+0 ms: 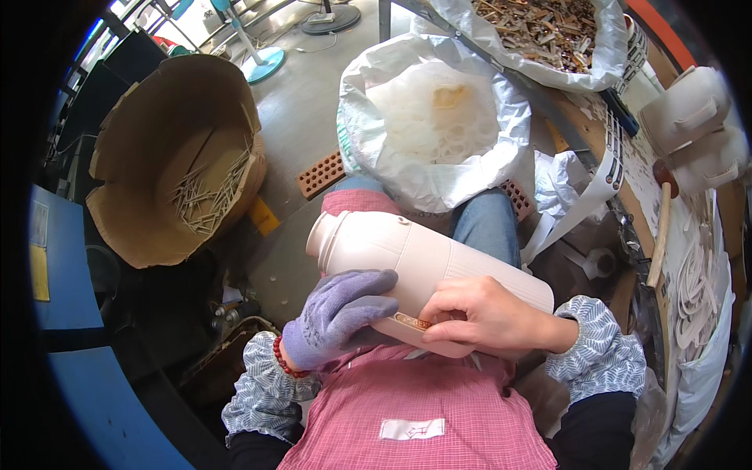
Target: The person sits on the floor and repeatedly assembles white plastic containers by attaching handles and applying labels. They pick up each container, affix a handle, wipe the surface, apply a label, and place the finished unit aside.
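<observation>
A pale pink plastic jug (462, 266) lies on its side across my lap, its neck to the left and its handle (450, 345) facing me. My left hand (337, 313), in a purple glove, is closed around the handle's left end, thumb side against the jug's body. Pinched together over the handle are the fingers of my bare right hand (478, 313). A small gold-brown strip (412, 319) shows along the handle, running up to these fingertips. Whether it is a tool or part of the jug, I cannot tell.
A white sack (356, 102) with translucent contents stands beyond my knees. At left is a cardboard drum (172, 102) holding thin pale strips. More jugs (689, 113) and a wooden-handled hammer (662, 227) lie on the right-hand bench. Perforated bricks (319, 174) rest on the floor.
</observation>
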The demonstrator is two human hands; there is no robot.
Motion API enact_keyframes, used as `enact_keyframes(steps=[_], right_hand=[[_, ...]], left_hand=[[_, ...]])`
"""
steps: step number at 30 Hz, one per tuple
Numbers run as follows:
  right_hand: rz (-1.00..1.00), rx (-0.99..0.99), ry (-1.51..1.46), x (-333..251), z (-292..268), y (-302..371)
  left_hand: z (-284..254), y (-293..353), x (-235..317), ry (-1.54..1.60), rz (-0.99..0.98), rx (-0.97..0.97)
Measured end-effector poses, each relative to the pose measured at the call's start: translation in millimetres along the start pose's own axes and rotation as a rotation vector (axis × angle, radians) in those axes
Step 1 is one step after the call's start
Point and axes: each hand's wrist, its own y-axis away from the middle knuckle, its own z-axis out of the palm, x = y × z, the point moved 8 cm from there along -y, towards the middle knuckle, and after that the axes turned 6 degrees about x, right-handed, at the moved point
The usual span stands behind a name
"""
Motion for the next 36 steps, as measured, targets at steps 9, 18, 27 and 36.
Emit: enact_keyframes(steps=[9,18,27,36], right_hand=[[-0.030,0.073,-0.028,2.5,-3.2,3.8],[-0.111,0.071,-0.042,3.9,-1.4,4.3],[-0.369,0.520,0.632,-16.8,-43.1,49.1],[0.210,0.680,0.100,86.1,-215.6,154.2]], left_hand=[[2.7,-5.0,3.0,-0.051,0.059,-0.079],[11.5,-13.9,9.2,-0.167,0.162,-0.211],[30.1,-83.0,3.2,-0.127,0.080,-0.208],[100.5,-159.4,-43.9,0.441,-0.137,-0.168]])
